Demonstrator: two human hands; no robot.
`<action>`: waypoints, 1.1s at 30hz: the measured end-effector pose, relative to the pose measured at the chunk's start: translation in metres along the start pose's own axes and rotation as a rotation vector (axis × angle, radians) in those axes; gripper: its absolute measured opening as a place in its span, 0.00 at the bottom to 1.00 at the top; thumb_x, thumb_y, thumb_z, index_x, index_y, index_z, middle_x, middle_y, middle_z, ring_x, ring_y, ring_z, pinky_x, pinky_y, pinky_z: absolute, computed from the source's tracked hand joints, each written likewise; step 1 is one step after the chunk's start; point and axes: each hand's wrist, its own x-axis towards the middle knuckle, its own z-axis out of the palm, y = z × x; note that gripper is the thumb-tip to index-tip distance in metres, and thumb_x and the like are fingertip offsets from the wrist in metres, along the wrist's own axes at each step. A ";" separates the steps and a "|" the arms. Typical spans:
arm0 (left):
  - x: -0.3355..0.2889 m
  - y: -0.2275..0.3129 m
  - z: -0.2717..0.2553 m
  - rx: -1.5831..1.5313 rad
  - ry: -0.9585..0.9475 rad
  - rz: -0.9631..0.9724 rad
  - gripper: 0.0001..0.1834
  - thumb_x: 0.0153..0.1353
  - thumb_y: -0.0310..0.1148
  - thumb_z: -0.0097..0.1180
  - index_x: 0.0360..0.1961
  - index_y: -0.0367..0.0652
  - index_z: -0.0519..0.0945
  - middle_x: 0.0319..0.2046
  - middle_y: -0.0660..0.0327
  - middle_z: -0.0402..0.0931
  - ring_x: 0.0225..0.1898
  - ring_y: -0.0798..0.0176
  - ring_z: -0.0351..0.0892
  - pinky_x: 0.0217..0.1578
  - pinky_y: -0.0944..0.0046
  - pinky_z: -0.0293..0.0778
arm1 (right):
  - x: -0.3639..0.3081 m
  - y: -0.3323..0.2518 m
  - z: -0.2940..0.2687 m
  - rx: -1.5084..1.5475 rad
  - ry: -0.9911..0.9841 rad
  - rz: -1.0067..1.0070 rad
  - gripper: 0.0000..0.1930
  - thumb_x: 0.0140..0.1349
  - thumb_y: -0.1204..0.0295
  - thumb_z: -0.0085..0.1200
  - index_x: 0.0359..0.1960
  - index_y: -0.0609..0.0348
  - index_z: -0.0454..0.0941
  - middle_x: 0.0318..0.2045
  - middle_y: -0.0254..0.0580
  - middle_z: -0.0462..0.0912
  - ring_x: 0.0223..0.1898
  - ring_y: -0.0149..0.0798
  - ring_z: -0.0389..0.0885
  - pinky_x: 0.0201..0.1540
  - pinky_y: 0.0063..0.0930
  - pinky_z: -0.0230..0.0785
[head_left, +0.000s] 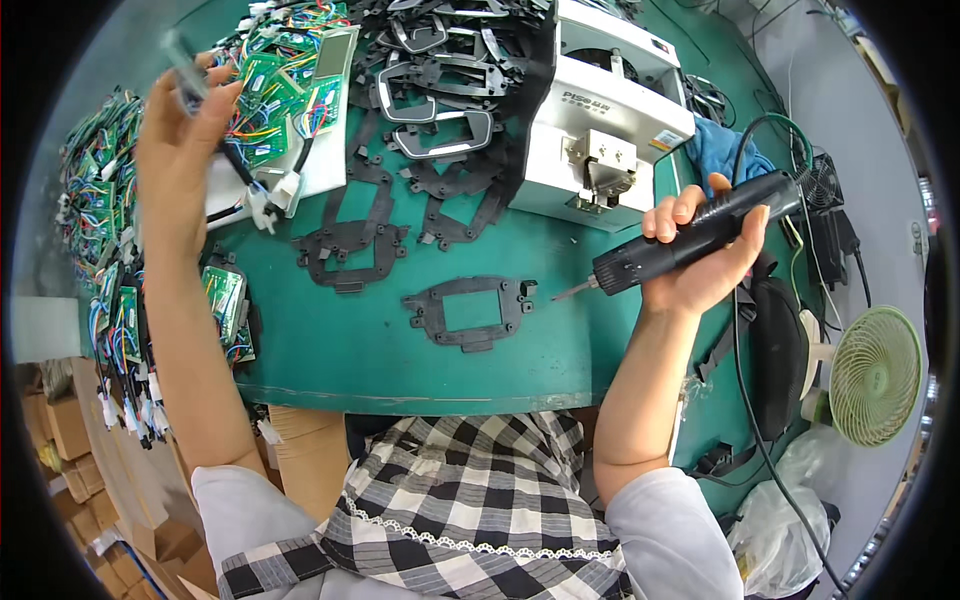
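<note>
My right hand [700, 245] is wrapped round a black electric screwdriver [690, 235], whose bit points left over the table. Left of the bit, a black plastic frame [470, 312] with a rectangular opening lies flat on the green mat. My left hand [190, 125] is raised at the far left, pinching a thin greyish piece [185, 70] that is blurred, so its kind does not show. Beside that hand is a heap of green circuit boards [270, 95] with coloured wires and white connectors [265, 205].
More wired boards [105, 190] are piled at the left edge. Black frames [365, 220] and grey-rimmed frames [440, 130] fill the back middle. A white machine [600, 130] stands at the back right. The screwdriver's cord [745, 390] hangs at the right, near a green fan [875, 375].
</note>
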 end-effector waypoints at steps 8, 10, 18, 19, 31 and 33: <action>-0.128 0.038 0.049 0.664 -0.832 0.220 0.35 0.37 0.39 0.74 0.50 0.42 0.77 0.42 0.56 0.76 0.43 0.53 0.77 0.41 0.60 0.75 | 0.001 -0.003 0.005 -0.125 0.007 -0.122 0.27 0.65 0.43 0.41 0.46 0.57 0.70 0.18 0.42 0.72 0.15 0.38 0.71 0.22 0.36 0.68; -0.146 0.017 0.063 0.644 -0.867 0.227 0.31 0.40 0.41 0.72 0.46 0.40 0.77 0.43 0.57 0.77 0.45 0.53 0.74 0.46 0.57 0.71 | 0.004 -0.011 0.013 -0.185 -0.020 -0.219 0.28 0.65 0.43 0.41 0.46 0.58 0.68 0.18 0.42 0.72 0.15 0.39 0.71 0.22 0.36 0.69; -0.147 -0.001 0.082 0.521 -0.833 0.313 0.29 0.42 0.43 0.70 0.45 0.41 0.79 0.42 0.60 0.77 0.44 0.57 0.74 0.46 0.59 0.71 | 0.023 -0.031 0.064 -0.603 -0.160 -0.633 0.36 0.62 0.38 0.43 0.49 0.64 0.63 0.20 0.50 0.76 0.16 0.44 0.75 0.22 0.37 0.72; -0.147 -0.002 0.081 0.500 -0.808 0.305 0.29 0.42 0.43 0.71 0.45 0.41 0.79 0.42 0.60 0.77 0.44 0.56 0.74 0.45 0.58 0.72 | 0.025 -0.030 0.067 -0.644 -0.195 -0.653 0.37 0.62 0.39 0.43 0.49 0.67 0.62 0.20 0.50 0.76 0.16 0.44 0.75 0.22 0.36 0.72; -0.140 -0.011 0.067 0.355 -0.588 0.194 0.25 0.39 0.35 0.73 0.39 0.39 0.79 0.39 0.56 0.80 0.43 0.53 0.77 0.44 0.58 0.72 | 0.030 -0.014 0.068 -0.707 -0.174 -0.624 0.35 0.62 0.43 0.48 0.46 0.73 0.64 0.18 0.49 0.76 0.15 0.43 0.76 0.21 0.34 0.72; -0.141 -0.015 0.066 0.318 -0.563 0.155 0.25 0.39 0.35 0.74 0.40 0.39 0.80 0.39 0.56 0.80 0.42 0.54 0.77 0.45 0.59 0.72 | 0.025 -0.018 0.068 -0.699 -0.163 -0.574 0.36 0.62 0.43 0.48 0.47 0.72 0.64 0.18 0.49 0.76 0.15 0.42 0.76 0.21 0.34 0.72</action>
